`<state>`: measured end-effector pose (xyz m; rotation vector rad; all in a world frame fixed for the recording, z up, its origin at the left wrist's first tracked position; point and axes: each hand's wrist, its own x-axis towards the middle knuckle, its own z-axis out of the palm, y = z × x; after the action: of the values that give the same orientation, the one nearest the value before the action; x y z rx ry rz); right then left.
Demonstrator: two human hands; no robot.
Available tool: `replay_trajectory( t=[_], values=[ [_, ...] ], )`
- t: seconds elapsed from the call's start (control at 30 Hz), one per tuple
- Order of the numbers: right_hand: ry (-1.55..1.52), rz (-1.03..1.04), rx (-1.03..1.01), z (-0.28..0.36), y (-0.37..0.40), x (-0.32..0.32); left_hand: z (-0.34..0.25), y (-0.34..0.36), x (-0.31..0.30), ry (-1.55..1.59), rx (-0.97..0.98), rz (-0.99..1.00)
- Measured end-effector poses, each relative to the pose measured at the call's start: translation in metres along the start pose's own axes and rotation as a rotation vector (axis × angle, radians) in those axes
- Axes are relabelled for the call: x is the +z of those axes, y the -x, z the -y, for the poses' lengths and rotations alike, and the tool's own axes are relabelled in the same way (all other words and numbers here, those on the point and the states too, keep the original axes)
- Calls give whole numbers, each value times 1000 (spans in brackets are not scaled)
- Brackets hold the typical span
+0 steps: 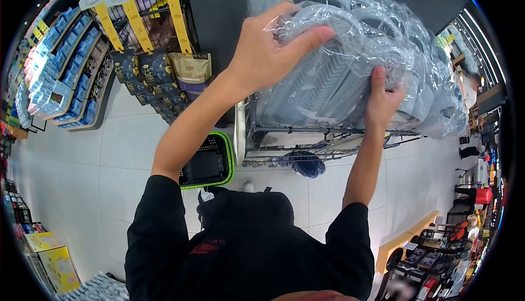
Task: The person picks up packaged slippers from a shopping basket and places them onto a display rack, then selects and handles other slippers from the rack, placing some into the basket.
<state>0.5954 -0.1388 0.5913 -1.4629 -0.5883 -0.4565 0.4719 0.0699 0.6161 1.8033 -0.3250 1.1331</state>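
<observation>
A pack of grey slippers (320, 90) in clear plastic wrap stands at the front of a wire rack, its ridged soles turned toward me. My left hand (276, 46) closes over the upper left part of the pack, thumb on the front and fingers behind the wrap. On the lower right side, my right hand (384, 98) grips the same pack, with its thumb pressed on the plastic. More wrapped grey slippers (443, 98) crowd behind and to the right. Their lower edges rest by the black wire rack (328, 131).
A black shopping basket with a green rim (228, 161) is low at my left, beside the rack. Dark blue slippers (306, 164) sit on a lower level. Hanging packets (156, 76) and curved shelves (82, 76) stand left; a wooden-edged display (404, 241) is lower right.
</observation>
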Motion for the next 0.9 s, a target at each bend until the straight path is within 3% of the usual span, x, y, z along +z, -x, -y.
replay_trajectory(
  t=[0.23,0.3,0.37,0.5,0.57,0.6,0.67,0.73,0.77,0.8,0.87,0.9],
  values=[
    [15,29,-16,6,5,0,-2,11,13,-212,68,-245],
    [4,27,-46,5,10,-2,-6,7,6,-660,412,-352],
    [22,-94,-204,8,21,-4,-16,8,-6,-590,399,-302],
    [181,-104,-328,16,28,-21,-34,21,-17,-472,320,-172],
    [-107,-139,-497,25,27,-18,-39,25,-23,-438,316,-159],
    [-110,-140,-500,27,26,-19,-40,27,-26,-420,351,-179],
    [111,-200,-685,30,26,-26,-47,30,-25,-400,385,-200],
    [277,-196,-810,37,30,-25,-57,32,-19,-873,728,-321],
    [444,-190,-929,40,34,-23,-41,31,-9,-805,790,-334],
    [448,-189,-926,38,34,-19,-37,31,-6,-802,787,-331],
    [678,102,-872,29,25,-7,-30,28,2,-853,492,10],
    [684,134,-827,18,18,0,-20,23,1,-837,471,-2]
  ],
)
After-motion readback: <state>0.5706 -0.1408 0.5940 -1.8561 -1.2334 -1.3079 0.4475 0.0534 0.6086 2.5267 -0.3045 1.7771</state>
